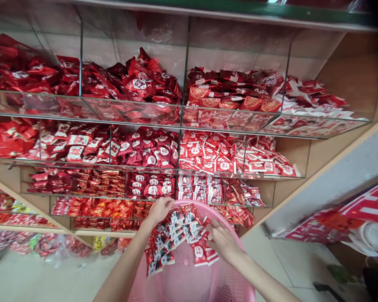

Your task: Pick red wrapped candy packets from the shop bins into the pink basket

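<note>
A pink plastic basket (239,277) with a mesh wall stands below me, in front of the shelves. My left hand (160,210) is closed at its far left rim, fingers bent over the edge. Inside lie small red packets with black-and-white prints (176,230), heaped toward the far side. My right hand (222,240) is inside the basket on the right, its fingers curled in beside red packets with a white oval label (200,253). Whatever those fingers may hold is hidden. Part of the basket's pink bottom shows toward me.
Tiered shelves with glass dividers hold many red wrapped packets (154,82). A lower shelf carries packets with similar black-and-white prints (200,189), just beyond the basket. Wooden side panels (290,197) frame the shelves. Red printed bags (368,201) are at the right, above tiled floor (283,260).
</note>
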Motion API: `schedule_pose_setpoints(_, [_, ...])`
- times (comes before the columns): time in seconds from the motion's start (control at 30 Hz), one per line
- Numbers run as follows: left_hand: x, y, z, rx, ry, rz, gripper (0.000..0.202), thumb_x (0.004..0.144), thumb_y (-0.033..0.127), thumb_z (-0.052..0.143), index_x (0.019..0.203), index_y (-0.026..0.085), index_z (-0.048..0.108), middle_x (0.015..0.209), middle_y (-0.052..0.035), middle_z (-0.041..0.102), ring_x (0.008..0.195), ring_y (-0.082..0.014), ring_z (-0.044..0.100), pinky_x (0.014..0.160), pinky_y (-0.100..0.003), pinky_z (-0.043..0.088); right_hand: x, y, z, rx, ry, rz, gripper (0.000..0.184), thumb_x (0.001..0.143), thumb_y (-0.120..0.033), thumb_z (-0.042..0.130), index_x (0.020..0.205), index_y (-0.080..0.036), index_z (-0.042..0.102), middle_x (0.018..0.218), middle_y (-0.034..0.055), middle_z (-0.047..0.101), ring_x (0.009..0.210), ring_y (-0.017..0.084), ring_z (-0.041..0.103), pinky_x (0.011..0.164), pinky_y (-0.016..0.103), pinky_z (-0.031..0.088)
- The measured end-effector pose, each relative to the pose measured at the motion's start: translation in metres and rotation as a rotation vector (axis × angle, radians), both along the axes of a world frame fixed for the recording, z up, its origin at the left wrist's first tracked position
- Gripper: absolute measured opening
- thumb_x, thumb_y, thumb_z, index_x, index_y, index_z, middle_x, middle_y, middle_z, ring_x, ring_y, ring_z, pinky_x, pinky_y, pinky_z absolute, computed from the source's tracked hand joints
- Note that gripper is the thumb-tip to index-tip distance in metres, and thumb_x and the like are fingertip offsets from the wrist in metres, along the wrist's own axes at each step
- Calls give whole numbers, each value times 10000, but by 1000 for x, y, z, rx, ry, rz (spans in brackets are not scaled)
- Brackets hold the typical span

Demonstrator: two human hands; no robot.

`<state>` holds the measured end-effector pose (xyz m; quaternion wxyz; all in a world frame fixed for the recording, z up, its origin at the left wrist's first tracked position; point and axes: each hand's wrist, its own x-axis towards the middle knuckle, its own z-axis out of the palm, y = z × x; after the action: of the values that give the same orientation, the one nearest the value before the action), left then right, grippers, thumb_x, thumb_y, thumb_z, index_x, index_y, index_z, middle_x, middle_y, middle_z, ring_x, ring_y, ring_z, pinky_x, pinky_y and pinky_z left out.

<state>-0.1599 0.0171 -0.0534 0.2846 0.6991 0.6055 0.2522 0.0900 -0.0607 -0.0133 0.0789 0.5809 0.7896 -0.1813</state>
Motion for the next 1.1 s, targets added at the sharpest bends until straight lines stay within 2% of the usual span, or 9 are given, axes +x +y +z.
schedule_pose_setpoints(0.1, [0,0,1,-7,6,3,366,835,429,408,934,208,683,866,-33,708,786,-163,627,691,-214,415,-1,-5,-3,-20,-29,25,459,722,-198,567,1180,-166,558,1311,147,437,1233,326,376,993,402,327])
schedule_pose_setpoints(0.23, [1,-2,3,-7,18,6,360,837,424,407,933,214,683,874,-33,708,789,-162,626,690,-214,413,-2,-10,-7,-84,-70,31,684,652,-80,551,1314,-220,442,1376,127,379,1244,342,364,980,427,345])
schedule_pose_setpoints(0.37, [1,-2,2,0,15,11,359,836,426,415,940,210,683,873,-32,709,781,-158,625,693,-212,416,-2,-10,-8,-36,-15,37,596,671,-57,504,1251,-198,502,1349,133,408,1215,305,414,984,384,348])
schedule_pose_setpoints(0.47, [1,-2,-1,3,13,17,362,835,427,419,953,209,682,889,-33,710,786,-159,626,705,-215,422,-2,-7,-9,-20,-5,37,550,684,-100,538,1226,-191,521,1365,125,394,1245,314,378,1002,386,333])
schedule_pose_setpoints(0.7, [0,0,-5,2,15,11,365,837,420,415,965,205,680,916,-54,708,829,-175,633,721,-226,427,3,0,-4,-47,19,29,575,668,-210,643,1231,-180,529,1405,139,360,1284,338,328,1016,413,317])
schedule_pose_setpoints(0.8, [0,-1,-3,3,15,14,365,841,425,410,963,209,678,920,-48,708,834,-171,632,719,-218,424,11,5,14,-35,94,25,573,685,-301,660,1233,-200,528,1384,124,393,1271,322,356,1005,412,335])
schedule_pose_setpoints(0.9, [0,-2,-1,8,1,10,361,844,433,404,943,219,678,904,-33,709,816,-165,633,709,-212,422,17,11,43,47,191,27,512,730,-327,634,1218,-208,538,1370,123,411,1238,299,405,983,411,356])
schedule_pose_setpoints(1.0, [0,-2,-1,2,-6,10,354,842,429,406,936,221,678,890,-28,710,810,-164,634,705,-211,423,17,17,82,174,412,129,303,816,-381,549,1064,-220,616,1110,82,601,997,222,571,843,357,438])
schedule_pose_setpoints(1.1, [-1,-2,-2,7,1,15,364,843,431,405,951,217,679,907,-40,708,832,-173,635,715,-220,426,10,30,124,358,627,214,242,874,-385,470,928,-217,636,875,33,645,780,162,587,721,306,447])
